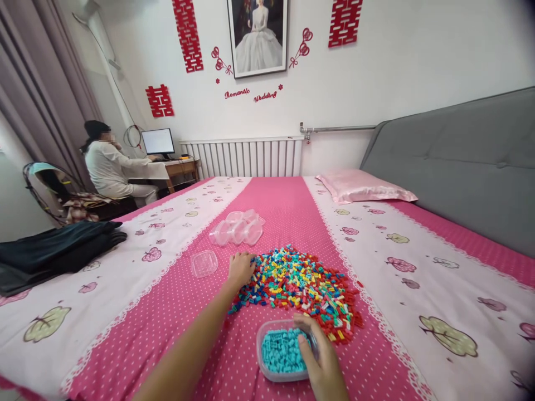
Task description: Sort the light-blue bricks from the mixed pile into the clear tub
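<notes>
A heap of small toy building bricks (292,278) in red, yellow, blue, green, white and turquoise lies on the bed. At its left edge is my left hand (241,268), closed, fingers bent down against the bricks; what they hold, if anything, is hidden. Nearer to me stands a clear plastic container (267,377) filled with turquoise bricks (282,351). My right hand (320,356) is closed on its right side, thumb over the rim and fingers around the outside.
A clear plastic lid (204,263) lies left of the heap. Several clear plastic containers (238,228) are grouped behind it. Dark folded clothes (54,248) lie on the bed's left side, a pink pillow (363,186) at the right. A person (112,161) sits at a desk.
</notes>
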Available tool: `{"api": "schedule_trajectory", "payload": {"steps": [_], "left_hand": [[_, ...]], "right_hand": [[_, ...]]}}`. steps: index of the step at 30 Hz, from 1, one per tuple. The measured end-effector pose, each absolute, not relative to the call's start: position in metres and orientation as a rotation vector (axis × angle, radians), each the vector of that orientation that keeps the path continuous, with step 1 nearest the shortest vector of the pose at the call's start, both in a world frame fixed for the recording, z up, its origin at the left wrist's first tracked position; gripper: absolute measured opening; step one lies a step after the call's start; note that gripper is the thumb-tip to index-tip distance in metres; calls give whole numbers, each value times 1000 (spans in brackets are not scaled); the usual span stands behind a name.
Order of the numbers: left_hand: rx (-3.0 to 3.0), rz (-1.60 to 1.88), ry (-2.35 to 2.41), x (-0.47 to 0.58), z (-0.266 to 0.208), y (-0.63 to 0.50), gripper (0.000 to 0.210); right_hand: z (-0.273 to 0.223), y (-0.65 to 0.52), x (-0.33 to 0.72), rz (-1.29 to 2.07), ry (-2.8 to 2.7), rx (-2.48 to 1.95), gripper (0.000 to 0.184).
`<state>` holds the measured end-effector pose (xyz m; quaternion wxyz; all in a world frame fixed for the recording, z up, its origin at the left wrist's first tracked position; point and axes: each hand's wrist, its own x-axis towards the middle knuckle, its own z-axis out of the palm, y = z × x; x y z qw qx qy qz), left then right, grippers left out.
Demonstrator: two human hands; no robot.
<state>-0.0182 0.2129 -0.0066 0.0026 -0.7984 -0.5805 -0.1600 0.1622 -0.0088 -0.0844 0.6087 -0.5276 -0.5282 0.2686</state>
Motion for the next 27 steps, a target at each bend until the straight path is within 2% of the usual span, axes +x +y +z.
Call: {"api": "schedule_trajectory", "payload": {"steps": [7,19,27], "left_hand": [[-2547,-467,-1801,-19,-4,220,29],[-2516,-716,-1875,-20,-4,213,30],[-2621,-905,-1726,-48,-7,177,25]], "right_hand": [[-79,-11,159,666,-1140,-1231,35],[-79,-9,164,705,-1193,-1226,39],[-86,-7,153,610,-1217,-1235,35]]}}
